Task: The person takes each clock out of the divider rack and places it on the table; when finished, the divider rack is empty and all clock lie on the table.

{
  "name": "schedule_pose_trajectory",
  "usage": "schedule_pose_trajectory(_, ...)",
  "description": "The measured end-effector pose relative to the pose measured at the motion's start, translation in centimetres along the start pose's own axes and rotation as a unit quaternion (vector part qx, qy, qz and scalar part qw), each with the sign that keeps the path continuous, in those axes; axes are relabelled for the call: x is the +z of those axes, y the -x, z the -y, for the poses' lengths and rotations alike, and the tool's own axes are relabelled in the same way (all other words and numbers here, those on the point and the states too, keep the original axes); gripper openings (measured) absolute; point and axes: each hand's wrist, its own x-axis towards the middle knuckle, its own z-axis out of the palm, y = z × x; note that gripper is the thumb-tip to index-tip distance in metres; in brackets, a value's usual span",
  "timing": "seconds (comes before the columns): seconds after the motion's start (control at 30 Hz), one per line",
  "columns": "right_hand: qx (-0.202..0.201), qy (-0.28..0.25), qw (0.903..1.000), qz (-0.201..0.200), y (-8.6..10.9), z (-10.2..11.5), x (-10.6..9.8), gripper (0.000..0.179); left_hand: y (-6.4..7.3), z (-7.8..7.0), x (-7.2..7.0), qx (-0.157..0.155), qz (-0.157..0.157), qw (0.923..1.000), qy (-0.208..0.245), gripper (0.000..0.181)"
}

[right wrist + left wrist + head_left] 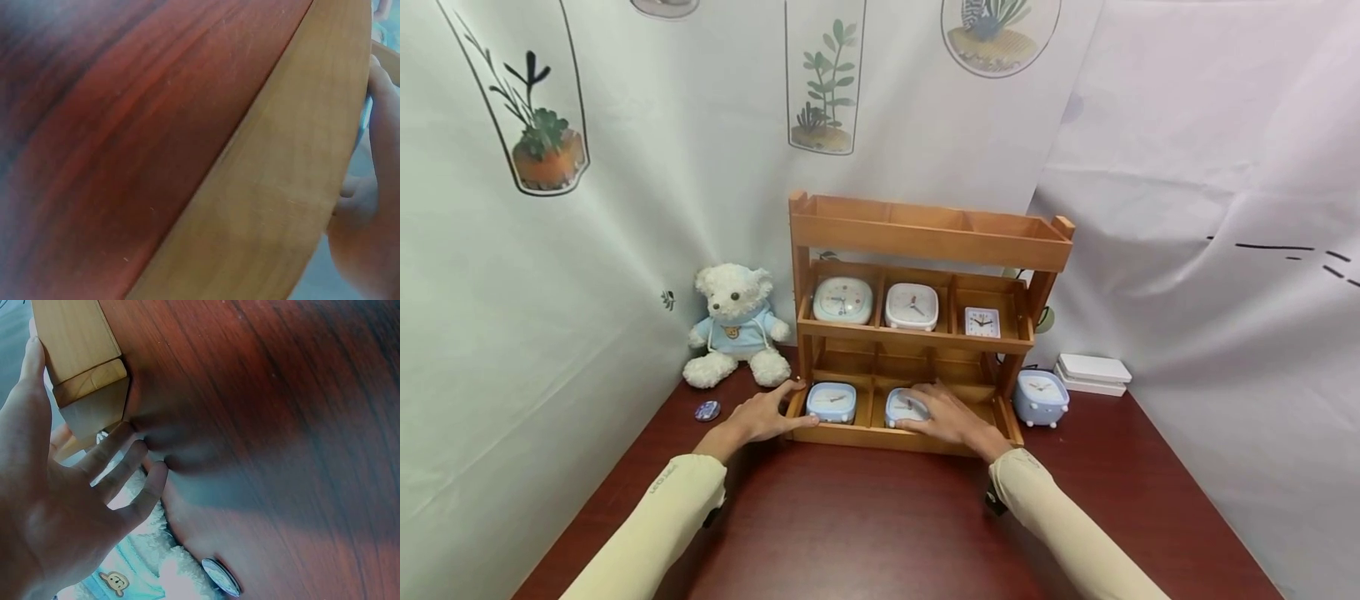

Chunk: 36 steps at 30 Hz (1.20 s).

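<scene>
A three-tier wooden shelf (925,236) with compartments stands at the back of the table. My right hand (951,417) grips a blue alarm clock (901,407) in the bottom tier's middle compartment, covering part of its face. In the right wrist view, the thumb (382,119) shows beyond the shelf's front board. My left hand (762,414) is at the bottom tier's left front corner, thumb against the board. Its other fingers (122,465) are spread and fairly straight in the left wrist view, tips near the table. Another blue alarm clock (831,403) sits in the bottom left compartment.
The middle tier holds a pale green clock (842,301), a white clock (912,307) and a small square clock (982,322). A blue clock (1041,397) and white boxes (1093,373) stand right of the shelf. Leftward are a teddy bear (735,325) and a round badge (707,411).
</scene>
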Motion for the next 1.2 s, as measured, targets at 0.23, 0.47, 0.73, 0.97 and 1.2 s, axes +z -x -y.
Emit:
schedule_pose_trajectory(0.23,0.016,0.001,0.9996,-0.021,0.4,0.3,-1.6,0.063,0.2,-0.2,0.0,-0.001,-0.009,1.0000,0.003,0.097)
schedule_pose_trajectory(0.47,0.022,0.011,0.9996,-0.013,1.5,0.7,-3.4,0.068,0.2,-0.2,0.0,0.003,-0.006,1.0000,0.002,0.096)
schedule_pose_trajectory(0.73,0.033,0.030,0.9986,-0.029,3.6,0.7,-5.5,0.068,0.1,0.0,0.0,0.004,-0.005,1.0000,0.006,0.096)
schedule_pose_trajectory(0.97,0.045,0.032,0.9976,-0.042,5.7,-0.1,-6.8,0.069,0.2,0.3,0.1,0.006,-0.006,0.9999,0.009,0.098)
schedule_pose_trajectory(1.2,0.037,0.040,0.9955,-0.078,8.4,-1.4,-8.3,0.067,0.1,0.1,0.1,0.010,-0.010,0.9999,0.009,0.098)
